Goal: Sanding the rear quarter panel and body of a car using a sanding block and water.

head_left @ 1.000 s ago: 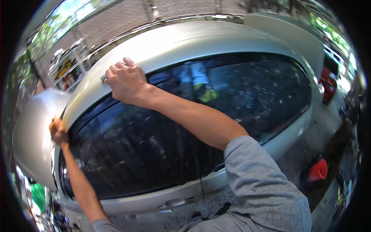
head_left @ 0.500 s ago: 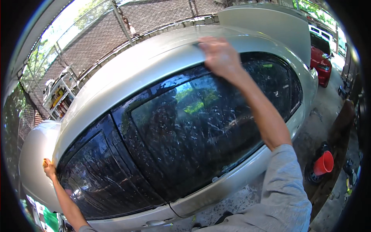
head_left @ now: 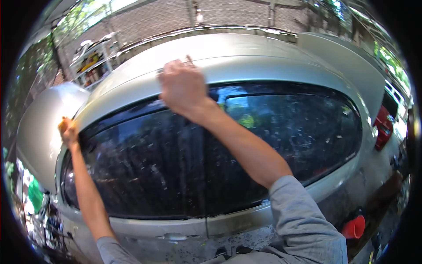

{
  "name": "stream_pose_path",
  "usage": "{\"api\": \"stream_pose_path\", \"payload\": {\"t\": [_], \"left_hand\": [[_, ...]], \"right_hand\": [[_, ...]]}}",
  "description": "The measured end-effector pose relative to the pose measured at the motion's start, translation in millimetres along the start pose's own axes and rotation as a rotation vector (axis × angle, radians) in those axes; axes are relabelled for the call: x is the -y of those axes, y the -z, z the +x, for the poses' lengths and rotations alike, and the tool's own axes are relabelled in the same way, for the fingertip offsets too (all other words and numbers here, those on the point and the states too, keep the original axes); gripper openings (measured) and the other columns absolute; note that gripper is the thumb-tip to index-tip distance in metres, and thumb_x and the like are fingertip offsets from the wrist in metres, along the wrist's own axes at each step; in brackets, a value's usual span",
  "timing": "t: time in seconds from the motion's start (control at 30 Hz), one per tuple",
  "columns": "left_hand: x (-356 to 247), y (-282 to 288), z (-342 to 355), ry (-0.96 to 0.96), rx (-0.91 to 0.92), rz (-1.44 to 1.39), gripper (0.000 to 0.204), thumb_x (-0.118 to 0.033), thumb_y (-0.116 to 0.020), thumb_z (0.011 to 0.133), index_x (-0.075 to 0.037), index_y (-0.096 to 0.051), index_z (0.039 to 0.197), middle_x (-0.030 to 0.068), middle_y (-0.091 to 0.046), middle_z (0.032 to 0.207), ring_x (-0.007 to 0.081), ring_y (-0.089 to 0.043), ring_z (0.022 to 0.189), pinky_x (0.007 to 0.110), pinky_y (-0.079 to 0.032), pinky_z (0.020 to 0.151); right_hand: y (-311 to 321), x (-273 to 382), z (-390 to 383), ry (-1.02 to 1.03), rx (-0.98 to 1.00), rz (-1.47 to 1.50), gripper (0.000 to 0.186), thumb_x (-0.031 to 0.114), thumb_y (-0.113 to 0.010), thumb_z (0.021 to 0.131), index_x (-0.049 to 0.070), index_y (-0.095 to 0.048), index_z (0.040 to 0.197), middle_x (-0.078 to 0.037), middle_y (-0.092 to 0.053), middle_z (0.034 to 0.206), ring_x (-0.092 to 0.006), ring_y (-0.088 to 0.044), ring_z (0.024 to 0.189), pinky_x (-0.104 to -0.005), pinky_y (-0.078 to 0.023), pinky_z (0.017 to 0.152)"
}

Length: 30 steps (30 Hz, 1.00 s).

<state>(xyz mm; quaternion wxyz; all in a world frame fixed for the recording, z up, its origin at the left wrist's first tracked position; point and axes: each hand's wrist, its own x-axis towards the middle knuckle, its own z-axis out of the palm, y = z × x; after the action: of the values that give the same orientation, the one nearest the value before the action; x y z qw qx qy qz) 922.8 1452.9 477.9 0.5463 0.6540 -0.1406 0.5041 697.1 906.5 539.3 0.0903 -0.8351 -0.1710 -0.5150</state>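
A silver car (head_left: pixel 246 68) stands side-on before me, its dark side windows (head_left: pixel 145 167) marked with wet-looking streaks and spots. My right hand (head_left: pixel 182 88) is at the roof edge above the windows, fingers curled and blurred by motion; anything beneath them is hidden. Over at the far left, my left hand (head_left: pixel 69 134) grips a small yellow-orange sponge or cloth (head_left: pixel 66 122), which of the two I cannot tell. That hand is beside the car's pillar, close to a rounded silver panel (head_left: pixel 39 127).
Another raised silver panel (head_left: pixel 343 61) stands at the car's right end. Beyond it is a red car (head_left: pixel 384 125). A red bucket (head_left: pixel 353 228) sits on the ground at lower right. A white shelf (head_left: pixel 94 66) with items and a wire fence (head_left: pixel 237 20) line the back.
My right hand has slid leftward along the roof edge. The view has turned and shifted left. My left hand still holds the yellow-orange piece near the same pillar.
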Motion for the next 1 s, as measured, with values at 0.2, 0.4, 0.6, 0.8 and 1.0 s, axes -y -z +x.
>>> {"api": "stream_pose_path", "payload": {"t": [0.2,0.4,0.6,0.8,1.0], "left_hand": [[-84.7,-67.1,-57.2,-0.024,-0.151,0.662,0.049,-0.056,-0.052,0.091,-0.011,-0.066,0.105,0.0177,-0.071,0.099,0.0387,-0.067,0.094,0.045,-0.051,0.083],[-50.0,-10.7,-25.3,-0.046,-0.185,0.679,0.049,-0.058,-0.052,0.091,-0.014,-0.067,0.108,0.0159,-0.071,0.104,0.0363,-0.066,0.1,0.042,-0.049,0.09],[-91.8,-57.9,-27.4,0.037,-0.077,0.613,0.047,-0.051,-0.063,0.09,-0.009,-0.064,0.112,0.0101,-0.071,0.104,0.026,-0.067,0.095,0.036,-0.049,0.089],[-286.6,-252.5,-151.4,-0.282,0.266,0.411,0.021,-0.024,-0.058,0.1,-0.003,-0.062,0.097,0.0029,-0.057,0.08,0.0125,-0.054,0.075,0.026,-0.045,0.072],[-289.3,-255.2,-146.4,-0.255,0.114,0.315,0.025,-0.027,-0.059,0.099,-0.003,-0.063,0.094,0.0031,-0.061,0.079,0.0124,-0.056,0.075,0.026,-0.045,0.072]], "right_hand": [[-83.5,100.5,15.3,0.228,0.231,0.025,0.054,0.019,-0.046,0.093,-0.004,-0.045,0.142,-0.023,-0.04,0.15,-0.0351,-0.031,0.144,-0.047,-0.019,0.121],[45.0,-49.5,-77.3,0.223,-0.128,-0.083,0.04,0.017,-0.063,0.089,0.004,-0.062,0.127,-0.017,-0.059,0.134,-0.025,-0.051,0.133,-0.049,-0.033,0.114],[100.1,-104.3,-109.6,0.017,-0.265,-0.093,0.04,0.009,-0.064,0.075,-0.007,-0.064,0.112,-0.026,-0.063,0.12,-0.0386,-0.058,0.118,-0.0483,-0.044,0.102],[94.9,-130.4,-107.8,0.168,-0.216,-0.116,0.043,0.011,-0.06,0.083,-0.003,-0.062,0.123,-0.022,-0.062,0.127,-0.0328,-0.057,0.125,-0.0466,-0.038,0.111],[252.3,-297.1,-215.6,-0.134,-0.201,-0.418,0.039,0.012,-0.057,0.094,0.006,-0.059,0.133,-0.014,-0.057,0.139,-0.0263,-0.051,0.132,-0.047,-0.035,0.112]]}}
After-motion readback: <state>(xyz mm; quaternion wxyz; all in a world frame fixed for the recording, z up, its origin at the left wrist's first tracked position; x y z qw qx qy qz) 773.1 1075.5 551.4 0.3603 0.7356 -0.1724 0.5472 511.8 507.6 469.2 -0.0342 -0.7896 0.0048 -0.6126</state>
